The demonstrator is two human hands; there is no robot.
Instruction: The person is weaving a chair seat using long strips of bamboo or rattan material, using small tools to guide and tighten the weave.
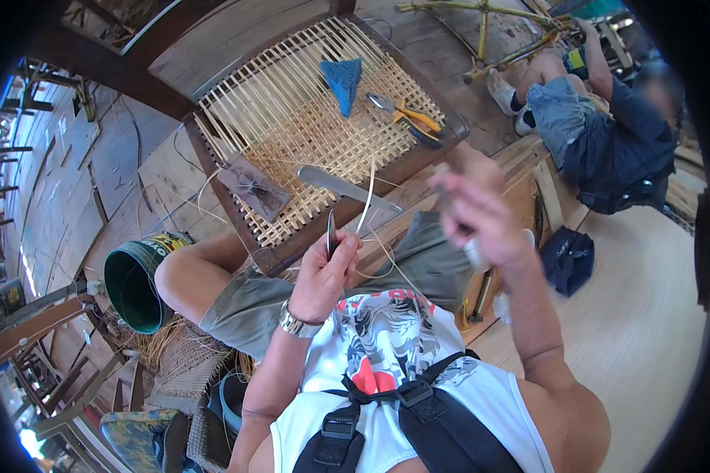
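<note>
In front of me is a dark wooden frame seat (264, 260) with woven cane (292, 142) across it; the far left part shows mostly parallel strands. My left hand (323, 272) is closed, pinching a pale cane strip (369, 197) that stands up from it. A dark, pointed metal piece (330, 229) also juts from that hand. My right hand (485, 217), smeared by motion, hovers right of the seat's near corner; its fingers and anything in them are unclear. A flat metal blade (343, 188) lies across the seat's near edge.
Pliers with yellow-black handles (406, 118), a blue cloth piece (341, 83) and a brown flat piece (252, 188) lie on the cane. A green bucket (138, 288) is tipped at left. A dark cap (566, 260) lies at right. Another person (607, 142) sits at the upper right.
</note>
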